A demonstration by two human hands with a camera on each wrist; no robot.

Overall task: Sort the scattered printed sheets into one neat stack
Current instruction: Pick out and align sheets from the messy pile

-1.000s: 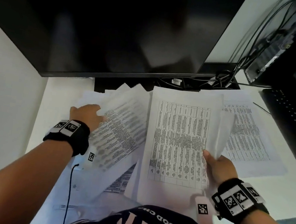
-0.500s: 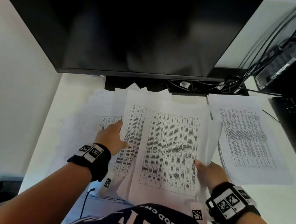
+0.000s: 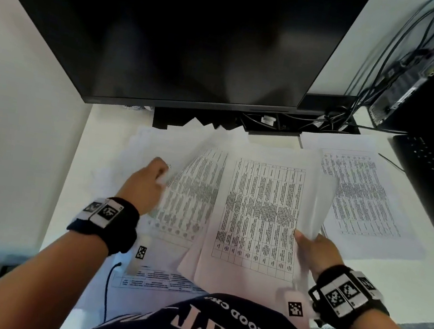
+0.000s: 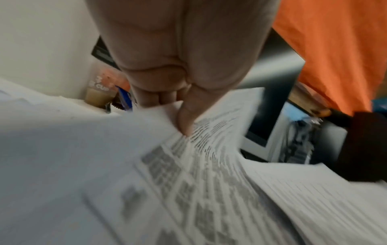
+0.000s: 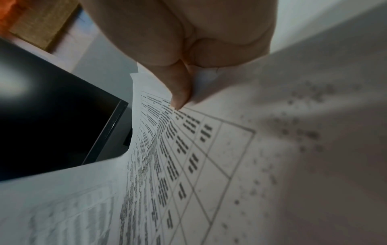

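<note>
At the centre of the head view, the right hand (image 3: 317, 250) is pinching the right edge of a bundle of printed sheets (image 3: 258, 216), thumb on top. To its left, the left hand (image 3: 147, 185) is pinching a tilted, blurred sheet (image 3: 193, 189) beside the bundle. More sheets are lying on the white counter (image 3: 96, 148), including one (image 3: 365, 200) at the right, below the dark monitor (image 3: 186, 36).

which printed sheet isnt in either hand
The sheet lying flat at the far right of the desk, by the keyboard. The left hand pinches the tilted sheet; the right hand holds the middle bundle.
</note>
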